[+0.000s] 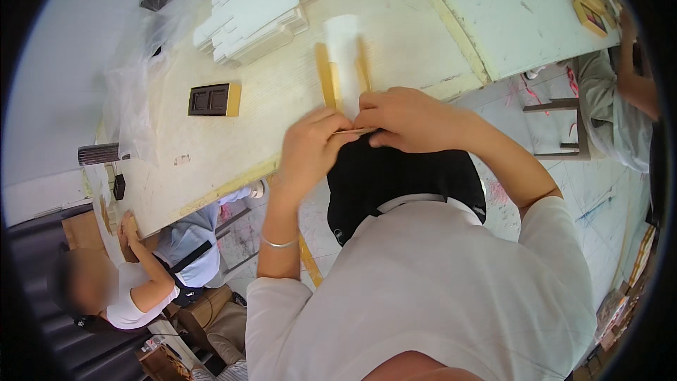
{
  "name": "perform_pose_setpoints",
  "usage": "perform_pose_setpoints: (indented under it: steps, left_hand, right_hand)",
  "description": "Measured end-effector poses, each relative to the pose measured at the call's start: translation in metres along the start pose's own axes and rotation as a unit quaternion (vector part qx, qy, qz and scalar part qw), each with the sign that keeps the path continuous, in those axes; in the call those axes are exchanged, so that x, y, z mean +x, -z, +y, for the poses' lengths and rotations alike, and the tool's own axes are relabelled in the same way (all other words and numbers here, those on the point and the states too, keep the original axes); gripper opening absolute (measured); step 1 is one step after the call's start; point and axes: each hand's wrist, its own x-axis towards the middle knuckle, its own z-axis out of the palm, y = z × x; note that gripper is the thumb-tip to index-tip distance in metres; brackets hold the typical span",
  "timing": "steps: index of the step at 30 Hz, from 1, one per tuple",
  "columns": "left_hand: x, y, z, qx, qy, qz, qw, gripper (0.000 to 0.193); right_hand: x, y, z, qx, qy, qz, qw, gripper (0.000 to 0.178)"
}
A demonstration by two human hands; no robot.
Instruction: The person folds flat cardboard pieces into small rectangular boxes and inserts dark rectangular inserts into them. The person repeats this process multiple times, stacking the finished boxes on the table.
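Observation:
A partly folded card box (343,42), white inside with raised gold side walls, lies on the table in front of me. Its near end is between my hands, at the table's front edge. My left hand (312,144) pinches that end with bent fingers. From the other side, my right hand (412,120) closes on the same end, its fingertips beside those of the left. The fingers cover much of the fold. Left of the box sits a small gold box (232,100) with a dark, compartmented tray. Beyond it is a stack of flat white card blanks (261,10).
Clear plastic sheeting (134,92) hangs over the table's left side. Several gold boxes (589,17) line the far right. A person (130,282) works at the lower left; another person's arm (635,92) shows at the right. A stool (564,127) stands beyond the table edge.

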Motion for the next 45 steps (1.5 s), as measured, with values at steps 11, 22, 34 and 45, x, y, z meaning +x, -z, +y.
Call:
perform_pose_setpoints:
  steps: [11, 22, 34, 45]
  left_hand:
    - [-0.002, -0.004, 0.014, 0.172, 0.012, 0.061, 0.983, 0.042]
    - [-0.004, 0.003, -0.012, 0.022, -0.057, 0.049, 0.997, 0.026]
    - [-0.006, -0.032, 0.001, -0.027, 0.067, 0.126, 0.989, 0.015]
    - [-0.007, -0.002, 0.001, -0.200, 0.107, -0.011, 0.974, 0.029]
  right_hand:
    - [0.003, -0.011, -0.011, 0.081, 0.023, 0.134, 0.987, 0.014]
    - [-0.003, 0.015, 0.025, -0.070, 0.138, 0.038, 0.987, 0.019]
    - [-0.001, -0.015, 0.001, 0.144, -0.023, 0.085, 0.986, 0.030]
    - [-0.022, -0.037, 0.004, -0.044, 0.093, 0.162, 0.981, 0.035]
